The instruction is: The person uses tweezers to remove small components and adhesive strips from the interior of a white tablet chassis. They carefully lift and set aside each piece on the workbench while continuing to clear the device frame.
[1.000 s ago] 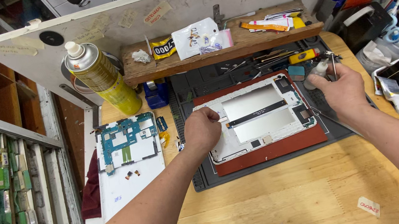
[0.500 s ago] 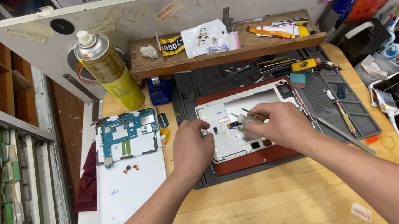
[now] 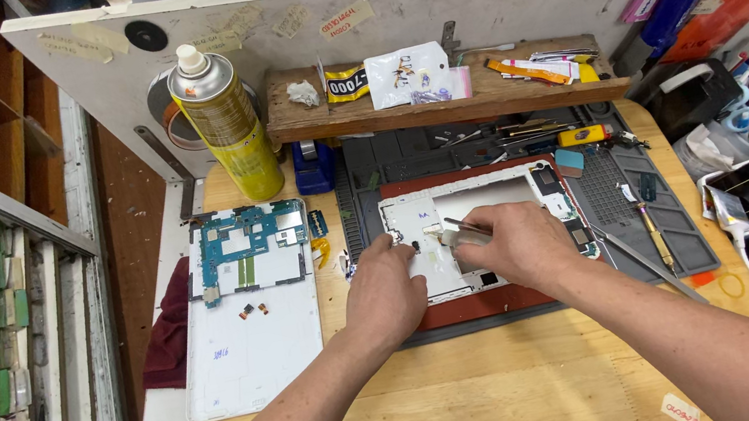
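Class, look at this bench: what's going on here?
A person bends over an opened white tablet shell on a red pad. The left hand presses its left edge; the right hand works tweezers inside it. A second opened tablet with a blue circuit board lies to the left.

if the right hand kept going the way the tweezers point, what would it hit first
The right hand points its tweezers left across the open tablet frame. First in that line are probably the left hand's fingertips, pressed on the frame's left edge; depth is hard to judge.
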